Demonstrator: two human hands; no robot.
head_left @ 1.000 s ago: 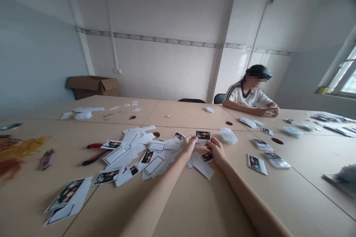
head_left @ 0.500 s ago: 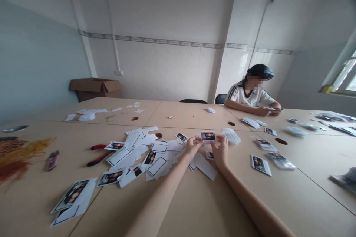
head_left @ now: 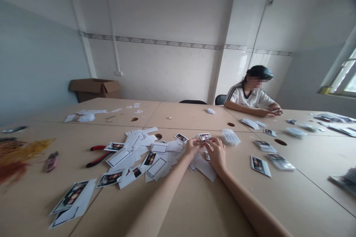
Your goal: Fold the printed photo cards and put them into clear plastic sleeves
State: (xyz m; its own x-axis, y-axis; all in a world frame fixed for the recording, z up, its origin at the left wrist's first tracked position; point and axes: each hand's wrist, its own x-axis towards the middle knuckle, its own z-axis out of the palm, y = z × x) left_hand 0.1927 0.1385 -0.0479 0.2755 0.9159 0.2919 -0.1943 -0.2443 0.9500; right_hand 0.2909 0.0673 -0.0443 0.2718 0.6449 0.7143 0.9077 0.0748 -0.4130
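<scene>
Between my two hands, above the table, is a small photo card with a dark picture and a white border. My left hand pinches it at its left side. The fingers of my right hand are closed at its lower right, close to the left fingertips; what exactly they grip there is partly hidden. Under my wrists lie a white paper slip and part of another photo card. Just beyond my right hand sits a clear plastic pack of cards.
White slips and photo cards pile up left of my hands. Red-handled pliers, a pink cutter and yellow and red threads lie further left. Card packs are at right. Across the table sits a person.
My right hand has moved left and closed in on the card, its fingers now by the left fingertips. The card is tilted and partly covered. The co-worker's hands shifted slightly.
</scene>
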